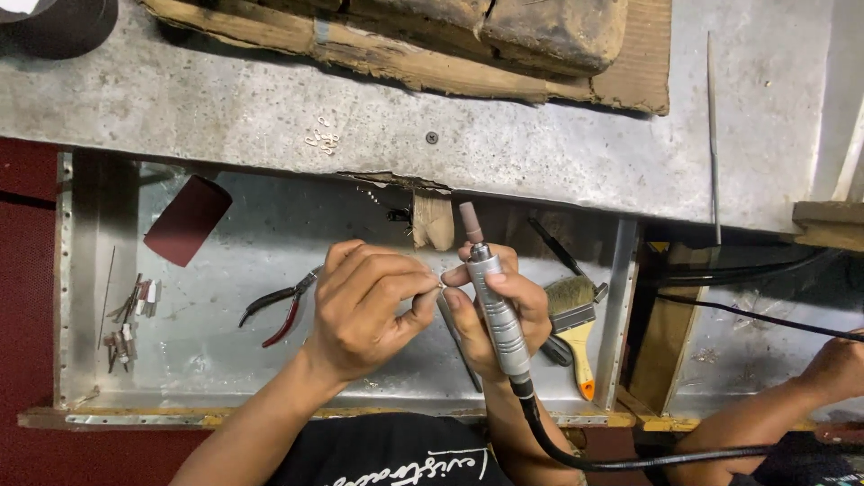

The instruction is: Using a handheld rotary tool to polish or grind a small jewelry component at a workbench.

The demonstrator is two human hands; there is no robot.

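Left hand [364, 310] fingers pinching tiny metal piece [442, 283], right hand [490, 310] fingers clamped on rotary handpiece [497, 310], tray rim [623, 270] near.

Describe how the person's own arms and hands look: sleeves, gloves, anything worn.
Both the left hand and the right hand are bare: no gloves, rings or watch show. The forearms are uncovered, with no sleeves reaching them. A black shirt with white cursive lettering shows at the bottom edge.

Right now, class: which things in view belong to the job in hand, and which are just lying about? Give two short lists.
In hand:
left hand pinching a tiny metal piece
right hand gripping the rotary handpiece, its cable trailing off

Lying about:
pliers
brush
small bits in the metal tray
needle file on the bench
another person's hand
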